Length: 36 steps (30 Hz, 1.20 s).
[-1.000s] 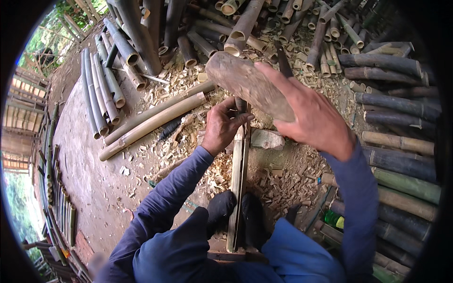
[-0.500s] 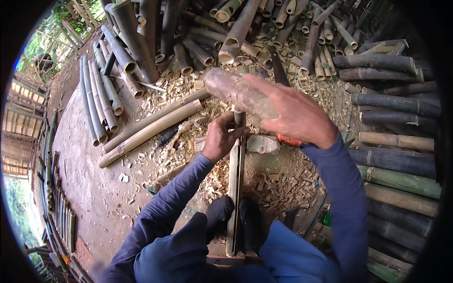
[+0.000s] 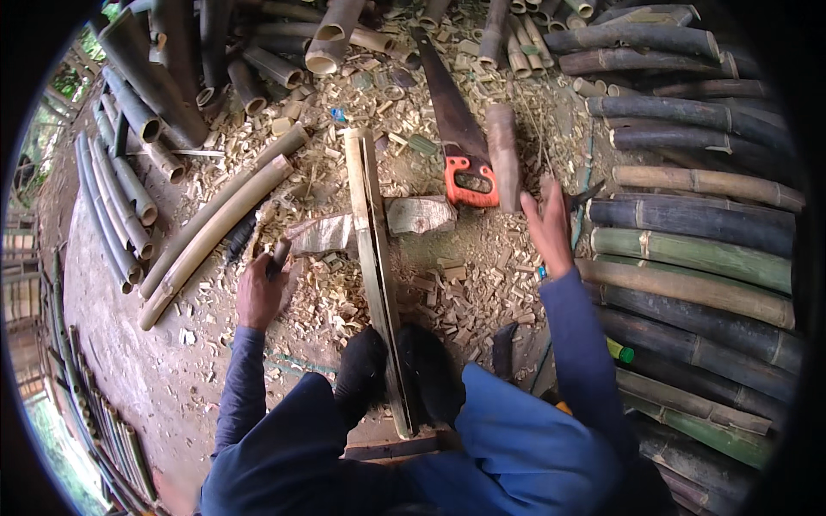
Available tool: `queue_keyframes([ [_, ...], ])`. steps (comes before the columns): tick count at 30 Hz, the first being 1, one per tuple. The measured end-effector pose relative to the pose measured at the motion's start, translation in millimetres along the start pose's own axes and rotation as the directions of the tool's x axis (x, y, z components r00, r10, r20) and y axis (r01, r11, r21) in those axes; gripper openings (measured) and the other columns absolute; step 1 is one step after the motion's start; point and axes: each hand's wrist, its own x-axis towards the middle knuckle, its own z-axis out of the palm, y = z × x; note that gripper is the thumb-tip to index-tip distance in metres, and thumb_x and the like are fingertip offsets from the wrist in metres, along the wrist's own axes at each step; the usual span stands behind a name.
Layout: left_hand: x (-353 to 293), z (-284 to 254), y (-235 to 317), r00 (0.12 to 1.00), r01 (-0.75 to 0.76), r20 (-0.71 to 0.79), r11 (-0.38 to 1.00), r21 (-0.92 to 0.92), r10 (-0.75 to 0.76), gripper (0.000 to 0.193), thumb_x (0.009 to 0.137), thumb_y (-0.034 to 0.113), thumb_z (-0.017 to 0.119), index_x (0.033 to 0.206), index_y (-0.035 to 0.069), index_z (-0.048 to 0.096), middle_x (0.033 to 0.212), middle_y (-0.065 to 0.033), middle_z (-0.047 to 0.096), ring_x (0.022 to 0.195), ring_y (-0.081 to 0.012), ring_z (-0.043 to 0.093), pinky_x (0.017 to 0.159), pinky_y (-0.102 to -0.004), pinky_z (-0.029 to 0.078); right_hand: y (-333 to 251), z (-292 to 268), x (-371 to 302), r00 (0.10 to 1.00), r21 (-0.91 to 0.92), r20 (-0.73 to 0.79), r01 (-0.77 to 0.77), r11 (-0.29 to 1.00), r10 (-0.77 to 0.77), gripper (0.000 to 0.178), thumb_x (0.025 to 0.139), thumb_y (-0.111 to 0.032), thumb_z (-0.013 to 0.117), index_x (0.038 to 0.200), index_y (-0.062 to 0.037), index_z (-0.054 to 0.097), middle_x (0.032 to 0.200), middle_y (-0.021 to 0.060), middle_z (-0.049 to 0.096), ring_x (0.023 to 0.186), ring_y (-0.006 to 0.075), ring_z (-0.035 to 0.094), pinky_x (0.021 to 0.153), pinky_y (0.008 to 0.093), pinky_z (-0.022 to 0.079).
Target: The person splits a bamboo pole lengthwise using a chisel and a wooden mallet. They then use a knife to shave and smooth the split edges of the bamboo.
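My left hand (image 3: 261, 292) is closed around a short tool with a dark round handle end (image 3: 278, 257); the rest of it is hidden, so I cannot make out its kind. It is held left of the split bamboo pole (image 3: 376, 267). That pole runs between my feet and rests across a wooden block (image 3: 420, 215), with a long gap down its length. My right hand (image 3: 551, 225) is open, fingers apart and holding nothing. Just beyond its fingers is a thick wooden club (image 3: 502, 159), beside a handsaw (image 3: 456, 129) with an orange handle.
Bamboo shavings and chips (image 3: 318, 297) cover the ground. Two long bamboo pieces (image 3: 219, 228) lie at the left. Stacked bamboo poles (image 3: 697, 245) line the right side, and more cut tubes (image 3: 331, 43) lie at the far side. A dark curved piece (image 3: 505, 351) lies near my right foot.
My right hand has let go of the wooden club and drawn back to the right. My left hand has moved off the bamboo pole to the left with the dark-handled tool.
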Motion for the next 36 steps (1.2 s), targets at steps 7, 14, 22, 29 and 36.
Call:
queue_keyframes([
  [7,-33,29,49,0.994,0.054,0.103,0.936,-0.346,-0.020,0.060,0.084,0.025,0.079,0.133,0.000,0.055,0.121,-0.0198,0.066,0.103,-0.0293,0.066,0.088,-0.0397,0.054,-25,-41,-227,0.513,-0.733,0.533,-0.118,0.670,0.673,0.045,0.091,-0.038,0.065,0.121,-0.0048,0.059,0.114,0.0262,0.067,0.108,0.0470,0.063,0.091,0.0534,0.050],
  [14,-33,85,84,0.845,0.275,0.518,0.724,-0.632,0.131,0.064,0.081,0.049,0.081,0.116,-0.002,0.065,0.100,-0.0177,0.072,0.090,-0.0225,0.069,0.081,-0.0369,0.055,12,-16,-309,0.627,-0.569,0.377,-0.424,0.705,0.682,0.039,0.096,-0.029,0.056,0.126,-0.0034,0.054,0.101,0.0209,0.067,0.088,0.0356,0.066,0.076,0.0444,0.054],
  [22,-45,78,99,0.908,0.242,0.415,0.742,-0.626,0.055,0.046,0.081,0.037,0.082,0.104,-0.001,0.071,0.083,-0.0139,0.073,0.073,-0.0185,0.070,0.072,-0.0354,0.055,-150,11,-124,0.665,0.612,0.716,-0.745,0.266,0.214,0.042,0.100,-0.022,0.044,0.137,-0.0015,0.048,0.075,0.0124,0.063,0.054,0.0201,0.063,0.048,0.0327,0.054],
  [29,-47,86,97,0.908,0.289,0.418,0.755,-0.589,-0.022,0.042,0.078,0.033,0.082,0.098,-0.003,0.070,0.077,-0.0188,0.070,0.068,-0.0260,0.068,0.067,-0.0407,0.053,-159,49,-115,0.568,0.516,0.814,-0.802,0.299,0.119,0.041,0.099,-0.023,0.045,0.133,-0.0002,0.050,0.077,0.0137,0.064,0.057,0.0211,0.066,0.049,0.0335,0.058],
  [36,-49,89,98,0.927,0.248,0.374,0.775,-0.581,-0.016,0.042,0.078,0.032,0.081,0.093,-0.004,0.068,0.077,-0.0204,0.069,0.070,-0.0294,0.069,0.068,-0.0417,0.053,-159,58,-121,0.566,0.541,0.812,-0.822,0.181,0.144,0.039,0.100,-0.021,0.044,0.131,0.0001,0.051,0.077,0.0147,0.064,0.056,0.0224,0.066,0.049,0.0347,0.058],
])
